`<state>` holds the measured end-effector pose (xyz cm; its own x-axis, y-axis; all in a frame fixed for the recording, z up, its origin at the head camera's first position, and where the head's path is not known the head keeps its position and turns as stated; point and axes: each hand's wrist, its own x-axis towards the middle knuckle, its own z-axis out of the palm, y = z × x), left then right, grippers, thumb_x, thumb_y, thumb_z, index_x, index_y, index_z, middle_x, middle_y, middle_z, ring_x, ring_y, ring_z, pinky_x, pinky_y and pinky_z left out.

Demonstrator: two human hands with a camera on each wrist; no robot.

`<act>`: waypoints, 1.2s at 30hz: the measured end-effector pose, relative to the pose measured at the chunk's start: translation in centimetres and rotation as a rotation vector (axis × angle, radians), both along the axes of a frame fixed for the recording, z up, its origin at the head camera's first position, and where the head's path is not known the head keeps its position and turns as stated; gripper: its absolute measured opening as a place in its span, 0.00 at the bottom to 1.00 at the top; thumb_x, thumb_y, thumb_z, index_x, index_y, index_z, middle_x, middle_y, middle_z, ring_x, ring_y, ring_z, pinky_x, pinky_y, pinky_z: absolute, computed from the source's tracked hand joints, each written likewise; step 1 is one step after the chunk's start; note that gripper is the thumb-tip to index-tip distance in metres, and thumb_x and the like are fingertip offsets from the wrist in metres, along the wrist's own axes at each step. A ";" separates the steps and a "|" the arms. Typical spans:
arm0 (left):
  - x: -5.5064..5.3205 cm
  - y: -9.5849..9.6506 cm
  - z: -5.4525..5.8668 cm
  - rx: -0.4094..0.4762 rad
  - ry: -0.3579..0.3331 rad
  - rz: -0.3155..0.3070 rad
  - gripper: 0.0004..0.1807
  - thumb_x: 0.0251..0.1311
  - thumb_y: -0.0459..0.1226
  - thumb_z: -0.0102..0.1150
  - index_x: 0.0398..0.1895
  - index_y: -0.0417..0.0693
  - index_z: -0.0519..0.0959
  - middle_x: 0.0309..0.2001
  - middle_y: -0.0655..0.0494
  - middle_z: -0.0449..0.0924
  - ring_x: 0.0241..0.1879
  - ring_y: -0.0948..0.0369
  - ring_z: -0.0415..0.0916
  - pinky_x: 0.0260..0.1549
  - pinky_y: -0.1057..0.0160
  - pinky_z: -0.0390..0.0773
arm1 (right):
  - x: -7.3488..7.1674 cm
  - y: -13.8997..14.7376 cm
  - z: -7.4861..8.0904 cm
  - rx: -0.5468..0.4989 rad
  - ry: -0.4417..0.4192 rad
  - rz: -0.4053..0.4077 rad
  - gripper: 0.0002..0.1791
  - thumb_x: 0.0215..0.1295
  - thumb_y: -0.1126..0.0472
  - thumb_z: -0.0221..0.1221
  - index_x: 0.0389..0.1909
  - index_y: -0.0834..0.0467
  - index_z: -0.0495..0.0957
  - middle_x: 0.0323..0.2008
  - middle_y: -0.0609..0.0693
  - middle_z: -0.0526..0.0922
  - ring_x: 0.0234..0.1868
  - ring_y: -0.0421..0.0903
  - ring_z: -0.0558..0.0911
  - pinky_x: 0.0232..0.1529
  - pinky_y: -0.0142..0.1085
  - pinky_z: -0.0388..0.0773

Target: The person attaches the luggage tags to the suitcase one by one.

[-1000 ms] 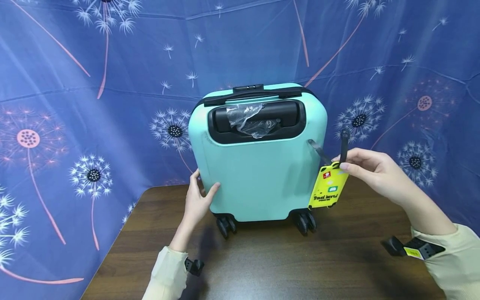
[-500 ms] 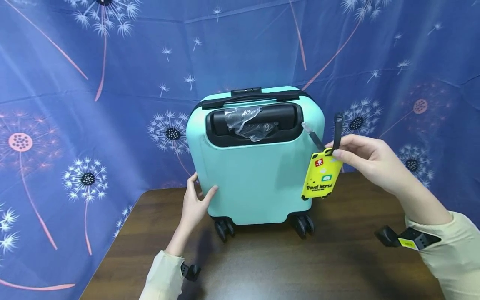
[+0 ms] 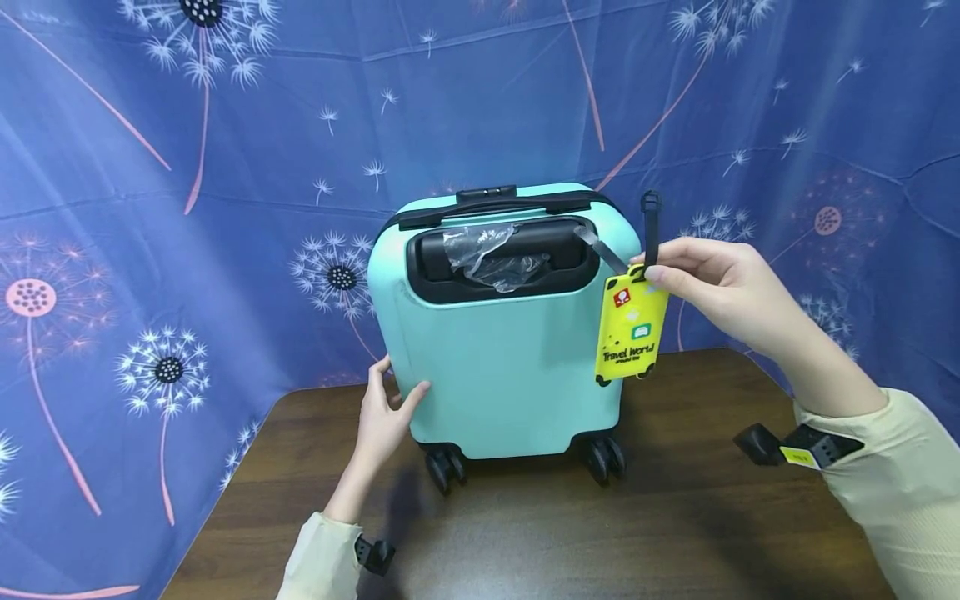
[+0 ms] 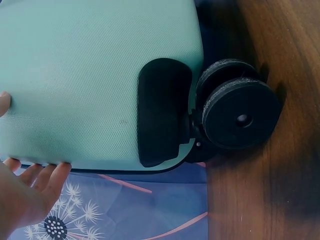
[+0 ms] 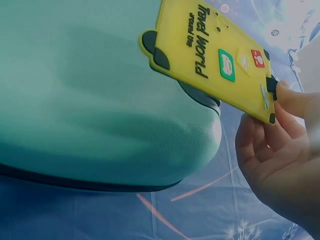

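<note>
A mint-green suitcase (image 3: 510, 367) stands upright on its black wheels (image 4: 242, 112). My left hand (image 3: 381, 417) holds its lower left side, thumb on the front face and fingers along the side edge, as the left wrist view also shows. With my right hand (image 3: 731, 287) I pinch a yellow luggage tag (image 3: 633, 329) at its top, where the black strap (image 3: 651, 229) meets it. The tag hangs in front of the suitcase's right side. One end of the strap stands up; the other slants toward the recessed black handle (image 3: 431, 258), partly wrapped in clear plastic (image 3: 495, 258).
The suitcase stands on a brown wooden table (image 3: 525, 533). Close behind hangs a blue cloth (image 3: 480, 100) with a dandelion print. A black carry handle (image 3: 495, 204) and a combination lock (image 3: 486, 192) are on the suitcase's top.
My right hand has raised the luggage tag and brought it left, bringing the strap's slanting end up to the recessed handle. The left hand keeps its place on the suitcase; the head view has shifted slightly.
</note>
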<state>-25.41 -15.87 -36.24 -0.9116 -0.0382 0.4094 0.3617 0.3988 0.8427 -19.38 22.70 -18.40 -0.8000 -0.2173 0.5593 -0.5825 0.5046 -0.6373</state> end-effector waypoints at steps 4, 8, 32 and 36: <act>0.7 0.3 0.9 0.008 -0.013 -0.010 0.38 0.60 0.44 0.60 0.69 0.48 0.53 0.66 0.46 0.59 0.62 0.50 0.63 0.56 0.48 0.71 | -0.4 -0.8 0.4 0.001 0.001 -0.005 0.13 0.66 0.60 0.57 0.49 0.58 0.80 0.38 0.37 0.85 0.43 0.34 0.81 0.44 0.20 0.74; 2.0 0.9 2.2 0.013 -0.010 -0.026 0.37 0.61 0.40 0.59 0.68 0.42 0.53 0.64 0.42 0.60 0.60 0.49 0.64 0.56 0.48 0.72 | -0.9 -1.6 1.0 -0.010 0.013 0.007 0.13 0.66 0.60 0.56 0.49 0.59 0.79 0.39 0.35 0.84 0.44 0.33 0.81 0.46 0.19 0.73; 0.2 0.1 -0.1 0.002 0.000 0.023 0.40 0.58 0.52 0.61 0.69 0.51 0.54 0.66 0.49 0.61 0.61 0.52 0.66 0.53 0.50 0.75 | -3.6 -4.9 3.9 -0.032 0.073 0.069 0.12 0.67 0.61 0.56 0.46 0.62 0.80 0.44 0.45 0.77 0.41 0.40 0.77 0.40 0.22 0.72; 0.2 0.1 -0.1 0.006 -0.002 0.019 0.41 0.57 0.52 0.61 0.69 0.51 0.54 0.67 0.49 0.60 0.61 0.52 0.66 0.53 0.50 0.74 | -4.1 -5.1 4.2 -0.033 0.044 0.085 0.11 0.66 0.60 0.56 0.45 0.60 0.81 0.43 0.43 0.81 0.42 0.38 0.79 0.41 0.23 0.72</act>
<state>-25.21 -15.79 -36.34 -0.9116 -0.0576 0.4070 0.3523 0.4005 0.8459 -23.51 17.57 -14.20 -0.7537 -0.2641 0.6018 -0.6504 0.4309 -0.6255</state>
